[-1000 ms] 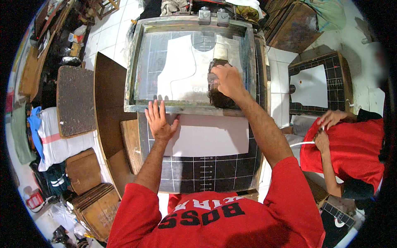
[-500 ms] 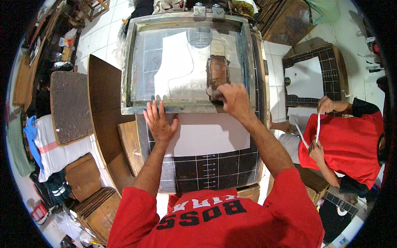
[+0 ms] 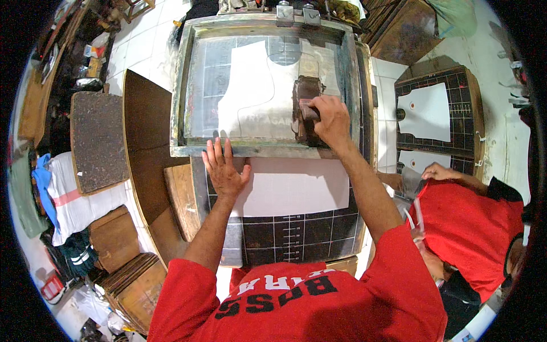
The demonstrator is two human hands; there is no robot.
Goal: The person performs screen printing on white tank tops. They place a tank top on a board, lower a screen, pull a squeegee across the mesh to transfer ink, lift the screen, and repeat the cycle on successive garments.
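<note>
A screen-printing frame (image 3: 256, 151) lies over a white cut fabric piece (image 3: 296, 185), which shows through the mesh and sticks out at the near side. My left hand (image 3: 226, 175) rests on the frame's near rim at the left, fingers spread, holding nothing. On the right half of the mesh, my right hand (image 3: 334, 122) is closed around a small squeegee (image 3: 308, 111). Dark brown ink (image 3: 308, 86) covers a narrow upright strip of mesh around the squeegee. Beneath everything is a black gridded board (image 3: 288, 239).
Metal hinge clamps (image 3: 285, 13) hold the frame's far edge. To the right, a co-worker in a red shirt (image 3: 467, 228) leans beside another gridded board (image 3: 467, 108) bearing white fabric pieces. Brown boards (image 3: 147, 154) stand on the left, near stacked panels (image 3: 134, 290).
My right hand has moved the squeegee away from the near rim, farther up the inked strip. My left hand stays on the rim. The co-worker's hands and body have shifted.
</note>
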